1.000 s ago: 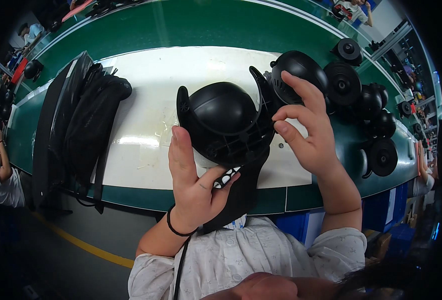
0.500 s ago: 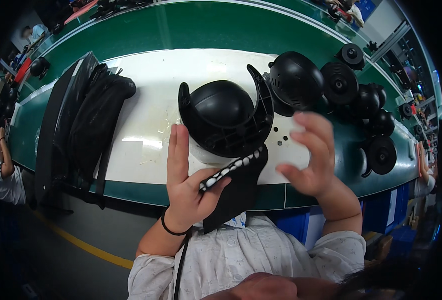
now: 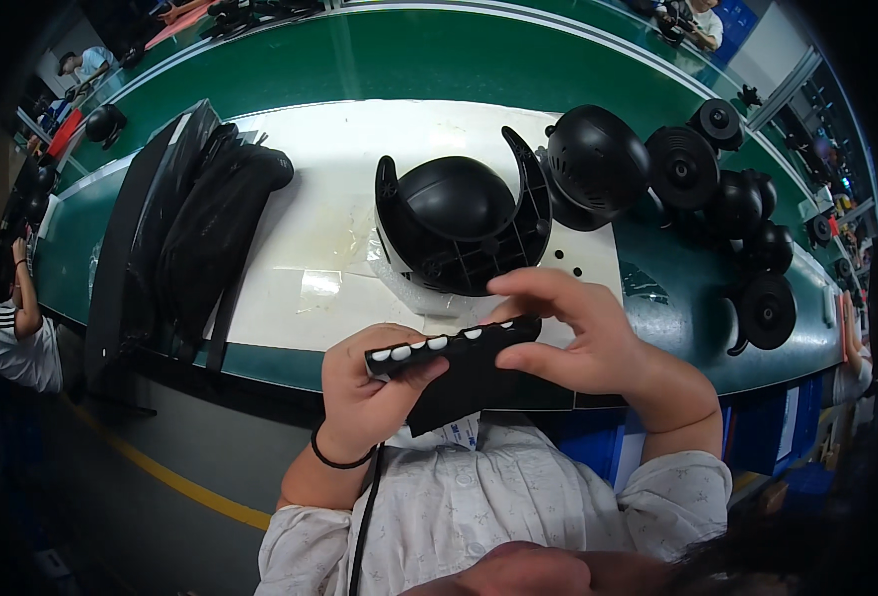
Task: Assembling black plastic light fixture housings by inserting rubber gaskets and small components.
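Observation:
My left hand (image 3: 369,382) pinches the left end of a flat black sheet (image 3: 459,382) above the table's near edge. Along the sheet's upper edge runs a row of white oval spots (image 3: 438,344). Around its right end curves my right hand (image 3: 583,338), thumb and fingers apart, the thumb by the sheet's face; whether it touches is hard to tell. Just beyond lies a black rounded shell (image 3: 456,199) inside a crescent-shaped black frame (image 3: 518,238) with two upright horns. Clear bubble wrap (image 3: 409,290) shows beneath it. Two small black discs (image 3: 568,263) lie beyond my right hand.
Black padded pieces in clear plastic (image 3: 215,199) lie at the left on the white board (image 3: 295,258). A vented black dome (image 3: 598,164) stands at the right, beside several round black parts (image 3: 682,167) on the green table (image 3: 647,308). Other people work along the far sides.
My right hand has moved left and down to the right end of the black sheet. The sheet has turned flatter, and one small disc is no longer visible.

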A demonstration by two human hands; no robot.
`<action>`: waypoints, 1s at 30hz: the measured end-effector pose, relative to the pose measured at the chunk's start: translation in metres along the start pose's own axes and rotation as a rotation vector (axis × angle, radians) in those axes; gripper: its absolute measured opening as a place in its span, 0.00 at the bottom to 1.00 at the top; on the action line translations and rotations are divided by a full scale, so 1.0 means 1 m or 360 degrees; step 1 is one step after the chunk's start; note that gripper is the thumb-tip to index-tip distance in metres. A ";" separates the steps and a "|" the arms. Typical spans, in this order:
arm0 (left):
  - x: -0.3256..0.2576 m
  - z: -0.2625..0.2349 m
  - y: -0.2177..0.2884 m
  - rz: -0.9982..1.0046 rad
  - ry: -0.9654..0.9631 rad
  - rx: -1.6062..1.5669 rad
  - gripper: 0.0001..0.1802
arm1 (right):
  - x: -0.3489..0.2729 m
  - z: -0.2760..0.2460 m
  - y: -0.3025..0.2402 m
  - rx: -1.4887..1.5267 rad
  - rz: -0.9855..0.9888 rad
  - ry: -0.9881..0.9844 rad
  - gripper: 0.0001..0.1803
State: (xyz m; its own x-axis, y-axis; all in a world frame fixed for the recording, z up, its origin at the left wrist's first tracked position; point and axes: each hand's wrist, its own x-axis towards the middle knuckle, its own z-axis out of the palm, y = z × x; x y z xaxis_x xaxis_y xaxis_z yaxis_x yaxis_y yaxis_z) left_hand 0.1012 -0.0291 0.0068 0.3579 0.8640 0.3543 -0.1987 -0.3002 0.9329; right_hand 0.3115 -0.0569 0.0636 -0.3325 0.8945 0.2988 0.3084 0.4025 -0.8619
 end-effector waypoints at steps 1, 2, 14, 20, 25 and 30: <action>0.001 -0.001 0.000 0.0104 -0.0010 0.0083 0.12 | -0.001 -0.001 -0.002 0.0327 0.0128 0.0121 0.14; 0.002 -0.002 -0.001 0.0208 -0.0021 0.0166 0.12 | -0.001 -0.007 -0.002 0.0366 0.0208 0.0048 0.11; 0.003 -0.003 -0.003 0.0138 0.0051 0.0119 0.11 | 0.000 -0.009 0.005 -0.0641 -0.0716 0.0103 0.09; 0.006 0.004 -0.001 0.0312 0.0041 0.0145 0.11 | 0.007 0.002 0.001 -0.0683 -0.0727 0.0280 0.16; 0.002 -0.001 -0.004 0.0131 0.0057 0.0165 0.10 | 0.003 0.005 0.002 -0.1017 -0.1194 0.0217 0.11; 0.005 0.002 -0.004 0.0256 -0.0013 0.0277 0.11 | 0.011 0.021 0.013 -0.0499 -0.1077 0.0322 0.23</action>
State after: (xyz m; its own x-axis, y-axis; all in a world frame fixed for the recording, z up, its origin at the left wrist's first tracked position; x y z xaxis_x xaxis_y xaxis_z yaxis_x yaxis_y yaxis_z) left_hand 0.1053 -0.0244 0.0049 0.3419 0.7963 0.4990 -0.0939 -0.4994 0.8613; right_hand 0.2930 -0.0455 0.0468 -0.3787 0.4400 0.8143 0.3442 0.8836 -0.3174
